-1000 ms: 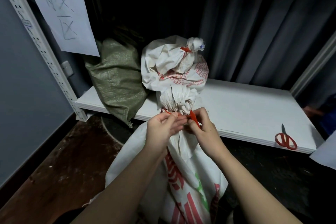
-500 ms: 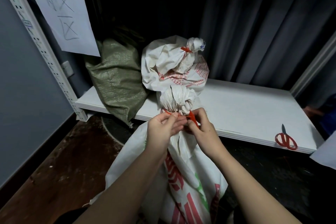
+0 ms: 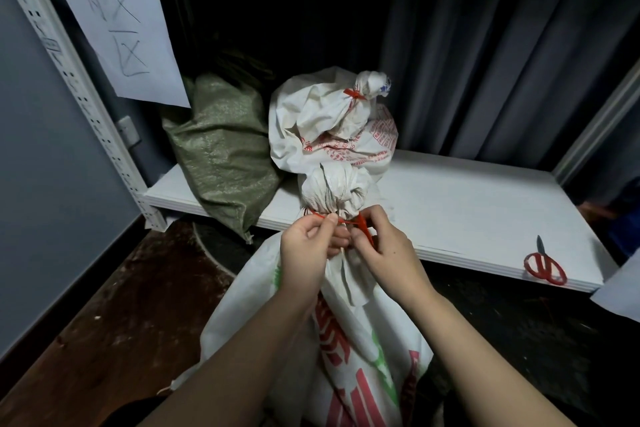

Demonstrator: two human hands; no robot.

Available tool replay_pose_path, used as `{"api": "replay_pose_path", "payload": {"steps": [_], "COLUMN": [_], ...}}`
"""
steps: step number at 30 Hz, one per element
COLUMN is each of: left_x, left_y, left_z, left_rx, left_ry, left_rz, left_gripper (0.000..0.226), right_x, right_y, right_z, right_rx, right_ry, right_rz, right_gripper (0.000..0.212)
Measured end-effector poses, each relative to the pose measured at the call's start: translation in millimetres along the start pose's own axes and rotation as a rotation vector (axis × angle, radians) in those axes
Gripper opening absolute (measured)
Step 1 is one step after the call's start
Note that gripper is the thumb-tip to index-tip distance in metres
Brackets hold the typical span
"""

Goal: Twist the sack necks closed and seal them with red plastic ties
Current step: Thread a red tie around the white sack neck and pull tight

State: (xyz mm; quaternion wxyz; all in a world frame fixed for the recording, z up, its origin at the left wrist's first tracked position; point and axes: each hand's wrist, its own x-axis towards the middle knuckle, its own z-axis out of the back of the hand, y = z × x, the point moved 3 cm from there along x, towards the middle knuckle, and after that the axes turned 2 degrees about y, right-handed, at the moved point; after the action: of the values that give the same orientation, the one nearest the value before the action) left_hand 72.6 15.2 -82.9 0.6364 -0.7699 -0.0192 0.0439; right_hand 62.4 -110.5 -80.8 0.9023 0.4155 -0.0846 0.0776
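Note:
A white woven sack (image 3: 349, 354) with red and green print stands in front of me, its neck twisted into a bunch (image 3: 334, 191). A red plastic tie (image 3: 320, 216) circles the neck below the bunch. My left hand (image 3: 306, 246) pinches one end of the tie at the front. My right hand (image 3: 386, 246) pinches the other end, a red tail beside the neck. A second white sack (image 3: 332, 128) lies on the shelf behind, its neck bound by a red tie (image 3: 354, 94).
A green woven sack (image 3: 221, 152) leans on the white shelf (image 3: 467, 204) at the left. Red-handled scissors (image 3: 544, 265) lie near the shelf's front right edge. A paper sign (image 3: 114, 17) hangs on the perforated upright. Dark floor lies to the left.
Both hands stay at the sack neck, and the tie now shows more of its loop around the left side of the neck. The sack has not moved.

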Motion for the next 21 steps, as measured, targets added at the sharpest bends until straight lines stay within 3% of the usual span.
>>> {"api": "replay_pose_path", "payload": {"steps": [2,8,12,16,21], "left_x": [0.2,0.3,0.6,-0.5,1.4], "left_y": [-0.8,0.2,2.2,3.2,3.0], "left_z": [2.4,3.8,4.5,6.8,5.9], "left_rx": [0.013,-0.037,-0.040,-0.007,-0.039], "left_ry": [-0.008,0.012,0.013,0.000,0.023], "left_rz": [-0.023,-0.024,-0.029,-0.077,-0.071], "left_gripper": [0.024,0.028,0.027,0.028,0.030], "right_x": [-0.5,4.3,3.8,7.5,7.8], "right_y": [-1.2,-7.7,-5.4,-0.8,0.6], "right_z": [1.4,-9.1,-18.6,-18.9,-20.8], "right_rx": [0.080,0.637,0.716,0.787,0.695], "right_ry": [0.023,-0.001,-0.034,-0.015,0.041], "right_rz": [-0.003,-0.112,-0.108,-0.109,-0.064], "right_gripper": [0.018,0.026,0.034,0.025,0.024]}}
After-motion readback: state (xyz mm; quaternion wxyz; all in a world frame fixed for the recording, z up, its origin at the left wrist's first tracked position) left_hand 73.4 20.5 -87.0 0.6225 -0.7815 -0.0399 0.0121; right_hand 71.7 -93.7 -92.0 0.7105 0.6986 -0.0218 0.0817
